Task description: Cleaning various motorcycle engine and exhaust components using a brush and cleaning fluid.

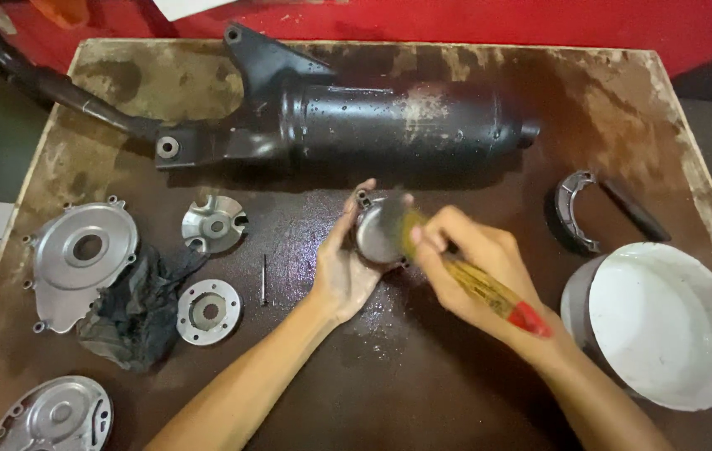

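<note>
At the middle of the wet, stained wooden table (423, 367), the left hand (343, 267) is cupped around a small round metal part (377, 234), fingers curled on its rim, while the right hand (464, 259) is closed on a yellow-handled brush (481, 288) whose blurred bristles lie on the part's face. The scrubbing looks only partway through. Two engine covers (85, 255) at nine o'clock, a dark rag (135, 305) and two discs (208, 311) beside them lie untouched, as does the black muffler (398, 125) at twelve, and I cannot tell which are clean; a white bucket (665, 326) stands at four.
</note>
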